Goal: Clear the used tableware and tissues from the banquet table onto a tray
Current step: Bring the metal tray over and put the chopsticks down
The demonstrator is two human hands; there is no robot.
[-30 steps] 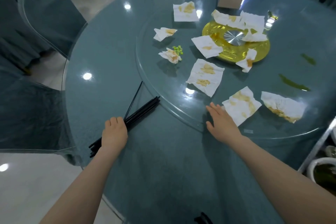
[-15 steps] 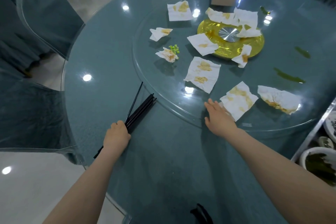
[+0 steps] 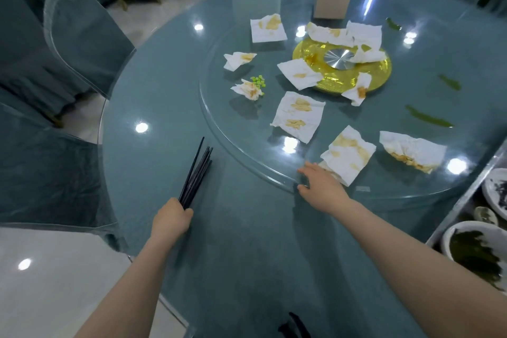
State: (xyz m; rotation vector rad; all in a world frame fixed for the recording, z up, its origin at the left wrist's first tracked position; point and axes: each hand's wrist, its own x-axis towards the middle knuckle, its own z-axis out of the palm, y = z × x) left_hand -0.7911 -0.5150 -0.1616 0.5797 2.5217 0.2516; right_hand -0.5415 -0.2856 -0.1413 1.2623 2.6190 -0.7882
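Black slim chopsticks (image 3: 197,170), bundled, sit in the left hand (image 3: 171,218), whose fingers curl round their near ends; their long axis runs away from the person, leaning slightly right, with the tips fanned over the teal glass-topped worktop (image 3: 247,228). A steel tray (image 3: 463,195) of dirty dishes lies to the right (across the body from that hand). Farther out, the right hand (image 3: 321,184) lies flat, fingers straight, on the round glass turntable's rim (image 3: 236,153), touching the nearest stained white tissue (image 3: 348,155), which lies just beyond it to the right, so this hand is the nearer one
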